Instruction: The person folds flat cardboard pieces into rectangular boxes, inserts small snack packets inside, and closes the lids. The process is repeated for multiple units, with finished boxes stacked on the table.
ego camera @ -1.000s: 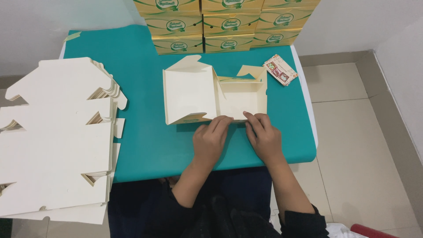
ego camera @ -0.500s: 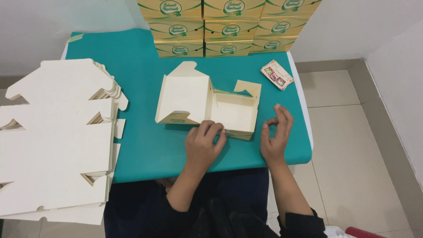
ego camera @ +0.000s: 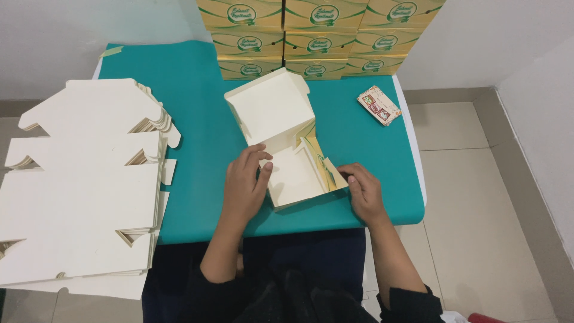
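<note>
A cream cardboard box (ego camera: 286, 160) lies half-folded on the teal table (ego camera: 197, 131), its lid flap raised toward the back. My left hand (ego camera: 245, 182) holds the box's left wall, thumb inside the tray and fingers outside. At the box's right front corner my right hand (ego camera: 363, 190) presses the green-printed right side panel with its fingertips. The box sits rotated, its front corner pointing toward me.
A tall stack of flat cream box blanks (ego camera: 78, 185) lies at the left, overhanging the table edge. Finished yellow-green boxes (ego camera: 311, 36) are stacked against the back wall. A small printed packet (ego camera: 379, 105) lies at the right rear. Tiled floor is to the right.
The box has turned and moved closer to me. My left hand went from resting in front of it to gripping its left wall; my right hand came onto the right side panel.
</note>
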